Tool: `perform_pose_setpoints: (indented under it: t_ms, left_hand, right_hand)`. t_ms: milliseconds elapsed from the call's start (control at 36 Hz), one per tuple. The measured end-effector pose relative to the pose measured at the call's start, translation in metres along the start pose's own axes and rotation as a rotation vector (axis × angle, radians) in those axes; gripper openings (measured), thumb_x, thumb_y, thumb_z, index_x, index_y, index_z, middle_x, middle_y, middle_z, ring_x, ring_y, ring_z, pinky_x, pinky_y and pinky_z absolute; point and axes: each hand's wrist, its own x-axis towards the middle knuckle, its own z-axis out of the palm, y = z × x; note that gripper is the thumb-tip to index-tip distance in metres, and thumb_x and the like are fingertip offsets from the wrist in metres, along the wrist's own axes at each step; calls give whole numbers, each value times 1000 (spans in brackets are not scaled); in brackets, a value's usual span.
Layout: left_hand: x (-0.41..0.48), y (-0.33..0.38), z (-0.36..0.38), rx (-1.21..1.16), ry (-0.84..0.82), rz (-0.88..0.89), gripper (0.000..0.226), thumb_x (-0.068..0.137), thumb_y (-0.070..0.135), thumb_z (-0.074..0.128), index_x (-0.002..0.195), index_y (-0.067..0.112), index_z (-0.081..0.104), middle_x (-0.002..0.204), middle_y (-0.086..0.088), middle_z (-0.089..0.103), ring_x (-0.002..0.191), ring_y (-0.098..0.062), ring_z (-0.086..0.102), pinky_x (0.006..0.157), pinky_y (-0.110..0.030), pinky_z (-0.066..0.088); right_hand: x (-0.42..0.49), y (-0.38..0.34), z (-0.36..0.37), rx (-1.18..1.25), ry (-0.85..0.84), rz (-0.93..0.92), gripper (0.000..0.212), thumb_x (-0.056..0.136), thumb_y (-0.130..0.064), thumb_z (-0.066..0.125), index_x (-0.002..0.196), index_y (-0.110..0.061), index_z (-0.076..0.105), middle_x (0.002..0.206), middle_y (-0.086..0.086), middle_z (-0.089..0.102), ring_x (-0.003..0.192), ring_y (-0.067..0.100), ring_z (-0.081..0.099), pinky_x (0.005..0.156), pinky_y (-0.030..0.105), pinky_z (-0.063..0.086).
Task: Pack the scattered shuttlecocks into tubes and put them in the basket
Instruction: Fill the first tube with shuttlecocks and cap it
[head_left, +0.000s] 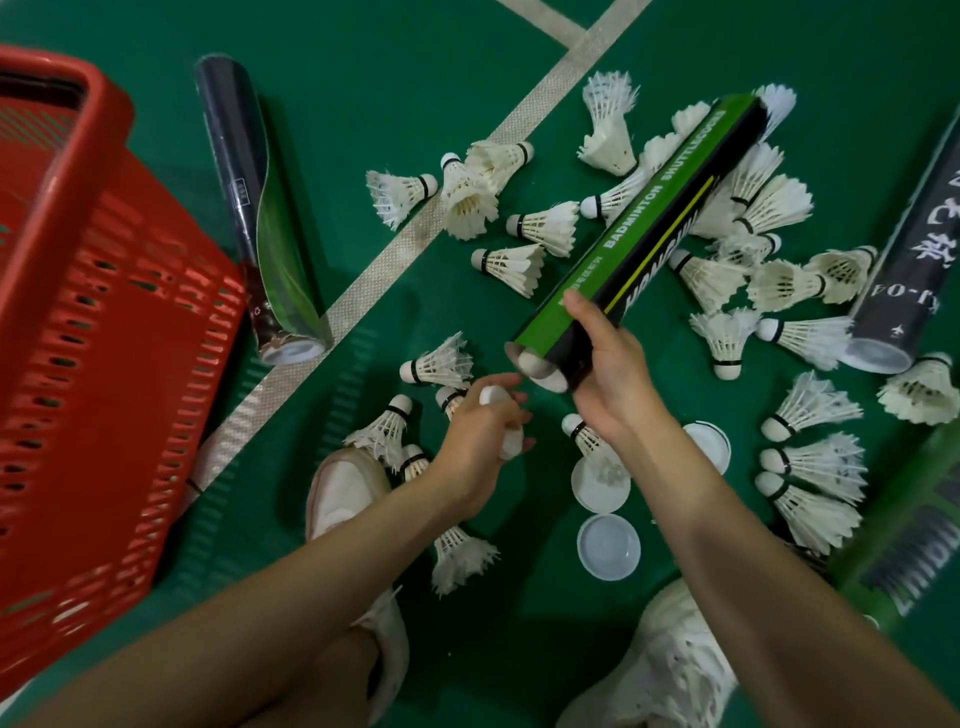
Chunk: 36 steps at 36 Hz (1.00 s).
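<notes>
Tube (649, 228) — in right hand (608, 374)

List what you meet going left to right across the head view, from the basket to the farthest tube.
Basket → navy tube → left hand → green tube → black tube.

Red basket (104, 270), left of frame: cut off by left edge. Green-black tube (914, 530), lower right: blurred, print unreadable, cut by right edge. Left hand (475, 434) wraps what it grips; only two white cork ends (493, 396) show. Held tube (639, 228), centre-right, partly hides shuttlecocks (748, 208) behind it; no. inside can't be told.
</notes>
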Motion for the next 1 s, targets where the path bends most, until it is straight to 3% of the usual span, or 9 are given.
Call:
perform_pose_setpoints:
  t_ms: [83, 222, 361, 528, 611, 750, 861, 944, 1000]
  left_hand:
    - [4, 1, -10, 263, -8, 174, 22, 92, 20, 62, 111, 30, 56, 97, -1, 59, 77, -14, 56, 63, -28, 50]
    - [19, 15, -21, 487, -13, 467, 9, 88, 31, 67, 94, 29, 62, 92, 23, 64, 85, -3, 60, 85, -40, 53]
    - [28, 24, -23, 440, -99, 470, 11, 81, 33, 71, 75, 38, 63, 86, 20, 64, 82, -5, 58, 87, -49, 50]
    - [33, 19, -21, 499, -135, 498, 22, 79, 21, 75, 89, 6, 62, 84, 6, 64, 78, -3, 56, 75, -22, 44]
    - [32, 13, -17, 467, -154, 513, 23, 79, 21, 75, 94, 8, 64, 92, -2, 68, 89, -6, 60, 81, -21, 44]
    - [31, 7, -15, 418, -167, 489, 13, 81, 32, 65, 91, 24, 64, 86, 20, 68, 86, 3, 60, 81, -17, 43]
    - [34, 6, -18, 404, -163, 466, 13, 86, 39, 60, 87, 28, 65, 85, 16, 65, 83, -6, 58, 79, -33, 48]
    - [33, 7, -17, 438, -185, 477, 15, 84, 36, 59, 86, 23, 64, 83, 22, 67, 82, 2, 60, 78, -26, 49]
    - [33, 7, -15, 445, -173, 477, 13, 84, 36, 58, 84, 24, 64, 81, 20, 68, 80, -1, 60, 75, -28, 48]
  right_hand:
    - [-1, -9, 1, 8, -36, 5, 52, 87, -21, 67, 129, 3, 49, 125, 25, 59, 114, 43, 58, 91, 55, 51]
    - [-6, -15, 4, -17, -85, -17, 49, 89, -26, 62, 128, 1, 52, 116, 21, 61, 103, 33, 60, 92, 45, 52]
    - [-7, -14, 2, 14, -111, -6, 33, 85, -27, 64, 111, -8, 59, 97, 12, 62, 94, 28, 60, 92, 45, 49]
    - [-12, -7, 1, 14, -60, 20, 53, 82, -28, 69, 127, -3, 54, 107, 15, 60, 102, 33, 61, 91, 50, 50]
    - [-14, -7, 3, 31, -60, 14, 50, 85, -27, 67, 128, -4, 53, 107, 15, 59, 93, 29, 61, 70, 37, 56]
    - [-13, -7, 3, 27, -79, 16, 49, 84, -28, 67, 126, -6, 55, 99, 12, 60, 81, 23, 63, 73, 38, 54]
    - [-12, -6, 2, 29, -84, 13, 53, 83, -29, 67, 128, -5, 53, 99, 13, 60, 79, 23, 64, 70, 38, 58]
    - [-12, -4, -1, 13, -67, 13, 58, 83, -29, 67, 132, -3, 50, 104, 15, 59, 88, 27, 62, 84, 46, 54]
    - [-12, -4, -2, -5, -61, 14, 59, 83, -29, 67, 132, -3, 49, 104, 15, 59, 86, 27, 62, 80, 44, 55]
